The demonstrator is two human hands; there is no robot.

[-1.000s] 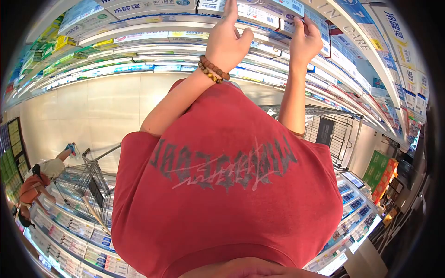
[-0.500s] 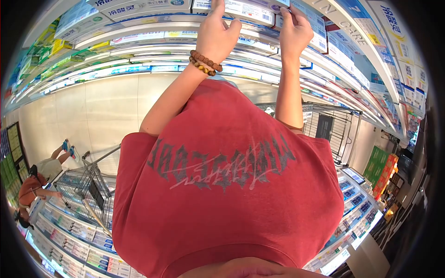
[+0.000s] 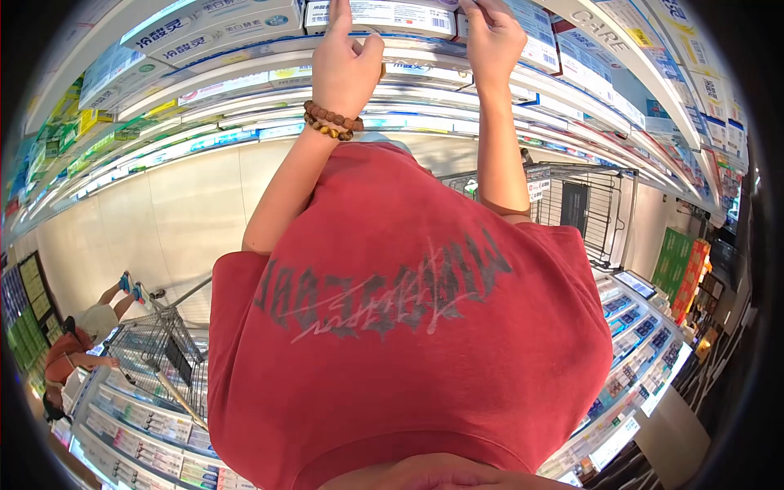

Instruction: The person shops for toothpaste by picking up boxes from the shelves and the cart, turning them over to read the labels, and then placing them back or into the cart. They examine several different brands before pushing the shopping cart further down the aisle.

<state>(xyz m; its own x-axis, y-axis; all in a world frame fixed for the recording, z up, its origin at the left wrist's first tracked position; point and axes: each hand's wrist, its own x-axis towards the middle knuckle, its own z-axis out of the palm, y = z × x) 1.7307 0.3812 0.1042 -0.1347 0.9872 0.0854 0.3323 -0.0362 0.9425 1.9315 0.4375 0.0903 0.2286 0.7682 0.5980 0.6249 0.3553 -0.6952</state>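
My left hand (image 3: 347, 72), with two beaded bracelets (image 3: 333, 120) at the wrist, reaches up to a white toothpaste box (image 3: 412, 16) on the shelf. Its thumb stands apart from a raised finger, with nothing visible between them; the fingertips meet the frame's top edge. To the right, my right hand (image 3: 496, 41) is bent at the shelf front beside a blue and white box (image 3: 535, 37). Thumb and fingers are pinched together there, and what they hold is too small to make out.
Stacked boxes (image 3: 192, 41) line the shelf at the upper left. A shelf rail (image 3: 653, 61) runs down the right. One cart (image 3: 584, 204) stands at the right, another (image 3: 159, 351) at the lower left near a person (image 3: 69, 351).
Both hands and the shelf boxes have shifted left in view. My left hand keeps its raised finger and spread thumb, and my right hand remains pinched.
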